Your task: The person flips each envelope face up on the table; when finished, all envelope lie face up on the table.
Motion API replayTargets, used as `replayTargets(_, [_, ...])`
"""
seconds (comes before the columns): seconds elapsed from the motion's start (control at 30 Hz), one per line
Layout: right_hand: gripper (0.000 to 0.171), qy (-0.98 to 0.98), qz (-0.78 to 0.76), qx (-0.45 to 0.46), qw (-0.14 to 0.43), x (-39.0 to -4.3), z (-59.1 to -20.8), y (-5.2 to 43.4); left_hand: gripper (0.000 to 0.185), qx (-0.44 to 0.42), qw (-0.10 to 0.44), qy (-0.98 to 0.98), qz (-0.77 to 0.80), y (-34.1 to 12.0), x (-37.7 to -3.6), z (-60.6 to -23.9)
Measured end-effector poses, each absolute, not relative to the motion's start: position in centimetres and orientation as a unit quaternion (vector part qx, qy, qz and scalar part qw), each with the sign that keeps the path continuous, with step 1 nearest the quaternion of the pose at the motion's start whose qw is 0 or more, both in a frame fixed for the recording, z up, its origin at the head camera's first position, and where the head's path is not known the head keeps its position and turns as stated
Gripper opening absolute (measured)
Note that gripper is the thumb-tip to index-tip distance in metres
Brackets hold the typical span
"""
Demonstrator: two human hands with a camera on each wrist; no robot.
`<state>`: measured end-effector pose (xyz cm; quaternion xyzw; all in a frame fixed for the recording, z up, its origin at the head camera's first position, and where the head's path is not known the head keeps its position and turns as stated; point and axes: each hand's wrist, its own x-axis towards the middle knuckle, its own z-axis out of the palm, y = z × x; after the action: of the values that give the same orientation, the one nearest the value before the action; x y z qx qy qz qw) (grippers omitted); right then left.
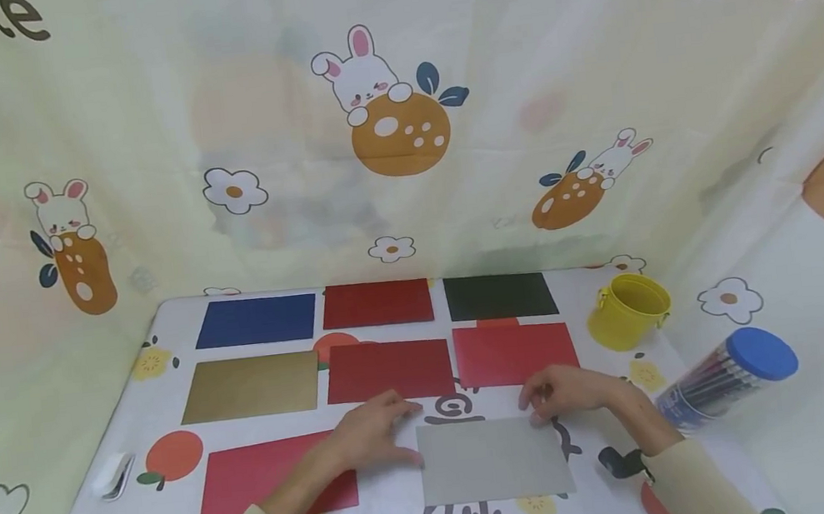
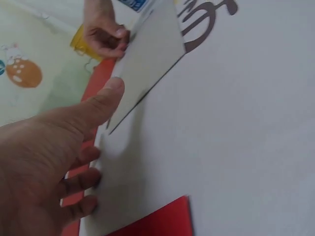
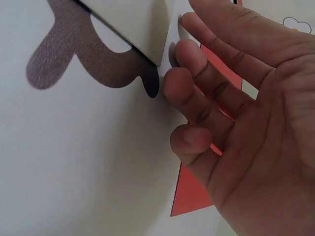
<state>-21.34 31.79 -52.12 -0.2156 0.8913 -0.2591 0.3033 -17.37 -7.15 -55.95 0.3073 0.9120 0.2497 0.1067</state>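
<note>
Eight paper sheets lie on the table: four red, one blue, one black, one gold, one grey; one yellow bucket, one pen tub.

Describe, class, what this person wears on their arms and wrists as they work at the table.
Both arms wear long, pale cream-beige sleeves reaching to the wrists. A small black device is strapped at each wrist, one by the left hand and one by the right hand; the left one has a shiny metallic part. The hands are bare, with no rings or gloves visible.
</note>
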Motion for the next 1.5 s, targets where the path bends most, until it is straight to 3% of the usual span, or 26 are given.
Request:
replayTargets(0.43, [0.020, 0.886, -0.268, -0.221, 0.308, -21.5, -52.0, 31.7, 0.079, 0.330, 0.068, 0.920, 0.200, -6.3, -16.8, -56.5])
replayTargets(0.67, [0.020, 0.880, -0.275, -0.226, 0.315, -21.5, -51.7, 31.6, 0.070, 0.324, 0.061, 0.921, 0.205, -6.0, -16.5, -56.8])
replayTargets(0.93, [0.020, 0.880, -0.275, -0.220, 0.318, -21.4, -51.4, 31.4, 0.061, 0.300, 0.084, 0.924, 0.222, -5.7, -16.4, -56.9])
replayTargets(1.5, [0.013, 0.868, -0.296, -0.208, 0.340, -21.3, -52.0, 31.4, 0.063, 0.293, 0.118, 0.917, 0.243, -5.2, -16.5, -56.6])
